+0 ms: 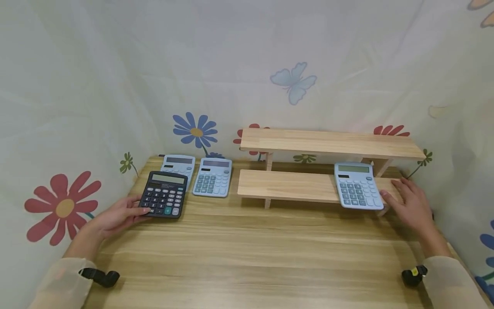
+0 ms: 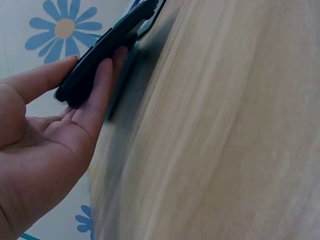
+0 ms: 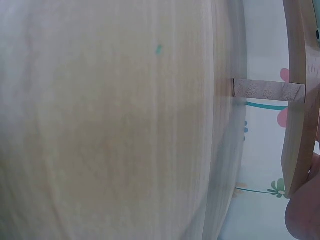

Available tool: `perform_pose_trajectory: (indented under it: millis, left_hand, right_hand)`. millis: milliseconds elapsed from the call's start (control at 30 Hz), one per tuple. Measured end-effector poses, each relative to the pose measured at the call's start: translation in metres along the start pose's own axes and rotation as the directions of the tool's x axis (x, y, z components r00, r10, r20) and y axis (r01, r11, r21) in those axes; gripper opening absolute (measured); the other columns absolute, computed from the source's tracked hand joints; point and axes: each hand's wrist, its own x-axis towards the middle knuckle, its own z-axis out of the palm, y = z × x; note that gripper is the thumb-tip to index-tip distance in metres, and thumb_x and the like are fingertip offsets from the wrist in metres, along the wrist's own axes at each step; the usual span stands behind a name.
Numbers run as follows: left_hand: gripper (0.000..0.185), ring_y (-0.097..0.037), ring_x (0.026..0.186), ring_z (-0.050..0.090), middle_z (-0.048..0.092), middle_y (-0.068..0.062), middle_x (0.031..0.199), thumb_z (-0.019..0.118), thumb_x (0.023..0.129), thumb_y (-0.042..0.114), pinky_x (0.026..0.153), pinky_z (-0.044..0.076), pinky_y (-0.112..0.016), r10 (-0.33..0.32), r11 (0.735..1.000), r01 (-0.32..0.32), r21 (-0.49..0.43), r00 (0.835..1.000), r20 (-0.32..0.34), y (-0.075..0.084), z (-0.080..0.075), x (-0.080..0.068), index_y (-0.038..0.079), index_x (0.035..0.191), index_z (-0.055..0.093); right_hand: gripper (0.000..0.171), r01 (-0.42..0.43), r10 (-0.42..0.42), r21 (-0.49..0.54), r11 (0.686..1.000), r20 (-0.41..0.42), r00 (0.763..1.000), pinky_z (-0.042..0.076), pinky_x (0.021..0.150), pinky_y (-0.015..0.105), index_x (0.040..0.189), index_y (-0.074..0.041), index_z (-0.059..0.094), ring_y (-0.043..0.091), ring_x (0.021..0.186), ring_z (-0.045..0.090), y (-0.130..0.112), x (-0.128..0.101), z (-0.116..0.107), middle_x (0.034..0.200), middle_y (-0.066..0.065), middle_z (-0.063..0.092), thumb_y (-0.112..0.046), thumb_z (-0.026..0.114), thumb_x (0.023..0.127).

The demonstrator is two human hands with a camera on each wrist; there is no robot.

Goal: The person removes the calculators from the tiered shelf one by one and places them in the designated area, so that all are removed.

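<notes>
We count four flat, rectangular plastic calculators: our left hand pinches the black calculator at its near left corner on the grained wooden table, thumb above and fingers beneath. Two pale blue calculators lie just behind it. A fourth pale blue calculator rests on the lower of two smooth pine boards of the shelf, our right hand just beside it with fingers loosely spread; whether they touch it we cannot tell.

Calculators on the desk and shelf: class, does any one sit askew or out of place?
Yes. The blue calculator on the lower shelf overhangs its front edge, beside the right hand. The black calculator overlaps a blue one behind it.
</notes>
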Motion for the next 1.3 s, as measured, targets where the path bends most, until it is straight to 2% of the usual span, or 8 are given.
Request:
perform_pose_trajectory:
  millis: [200,367,467,567,633,700,1033,1300]
  left_hand:
    - [0.082,-0.01,0.123,0.065,0.063,-0.001,0.137,0.059,0.109,0.005,0.109,0.053,-0.037,-0.041,0.999,0.042,-0.021,0.998,0.057,-0.004,-0.003,-0.003,-0.015,0.162,-0.001]
    - [0.081,-0.01,0.117,0.067,0.061,-0.017,0.143,0.063,0.107,0.007,0.105,0.056,-0.036,-0.089,0.99,0.092,0.111,0.996,-0.032,-0.003,-0.002,-0.004,-0.017,0.161,0.008]
    - [0.085,-0.017,0.118,0.066,0.053,-0.033,0.148,0.07,0.105,0.018,0.101,0.059,-0.037,-0.11,0.944,0.145,0.297,0.985,-0.131,0.0,0.0,-0.006,-0.019,0.159,0.015]
    - [0.092,-0.029,0.122,0.063,0.047,-0.039,0.151,0.074,0.102,0.033,0.101,0.059,-0.043,-0.114,0.863,0.203,0.463,0.97,-0.214,0.005,0.001,-0.008,-0.018,0.158,0.023]
    - [0.095,-0.037,0.124,0.058,0.048,-0.038,0.148,0.076,0.1,0.041,0.105,0.056,-0.048,-0.115,0.819,0.239,0.522,0.959,-0.259,0.008,0.002,-0.01,-0.017,0.157,0.027]
    - [0.096,-0.042,0.125,0.054,0.049,-0.037,0.145,0.077,0.098,0.044,0.106,0.052,-0.052,-0.11,0.795,0.258,0.549,0.951,-0.288,0.01,0.004,-0.011,-0.016,0.157,0.03]
    - [0.089,-0.05,0.128,0.045,0.047,-0.037,0.146,0.075,0.099,0.046,0.112,0.041,-0.065,-0.084,0.754,0.293,0.587,0.93,-0.357,0.009,0.011,-0.012,-0.009,0.158,0.036]
    - [0.083,-0.052,0.126,0.045,0.048,-0.038,0.143,0.074,0.101,0.043,0.109,0.041,-0.068,-0.065,0.732,0.313,0.605,0.916,-0.395,0.01,0.017,-0.013,-0.007,0.158,0.039]
  right_hand:
    - [0.079,-0.005,0.005,0.003,1.0,-0.001,1.0,0.015,0.116,0.082,0.158,0.009,0.034,0.063,0.149,0.017,0.001,0.0,0.0,0.166,0.037,0.019,-0.051,0.049,0.11]
    - [0.078,-0.005,0.005,0.0,1.0,-0.001,1.0,0.015,0.116,0.082,0.158,0.008,0.035,0.063,0.149,0.017,0.002,0.0,0.001,0.166,0.037,0.02,-0.052,0.049,0.11]
    - [0.078,-0.006,0.006,-0.003,1.0,-0.001,1.0,0.015,0.116,0.082,0.158,0.009,0.035,0.063,0.149,0.017,0.001,0.0,0.001,0.166,0.037,0.02,-0.051,0.049,0.11]
    - [0.078,-0.007,0.007,0.0,1.0,-0.002,1.0,0.015,0.116,0.082,0.158,0.009,0.035,0.063,0.149,0.017,0.0,0.0,0.001,0.166,0.037,0.019,-0.051,0.049,0.11]
    - [0.078,-0.011,0.011,0.003,1.0,0.001,1.0,0.015,0.116,0.082,0.158,0.008,0.035,0.063,0.15,0.016,0.0,0.0,0.0,0.167,0.037,0.019,-0.051,0.048,0.11]
    - [0.079,-0.014,0.014,0.004,1.0,0.003,1.0,0.015,0.116,0.082,0.158,0.009,0.034,0.063,0.15,0.016,-0.001,0.0,0.0,0.167,0.037,0.019,-0.052,0.048,0.11]
    - [0.077,0.004,-0.004,0.003,1.0,-0.009,1.0,0.017,0.114,0.083,0.157,0.009,0.036,0.065,0.147,0.018,0.002,0.001,0.001,0.165,0.039,0.021,-0.05,0.049,0.11]
    - [0.079,-0.002,0.002,0.004,1.0,-0.008,1.0,0.017,0.115,0.083,0.157,0.01,0.036,0.065,0.148,0.018,0.002,0.0,0.001,0.165,0.039,0.021,-0.051,0.05,0.109]
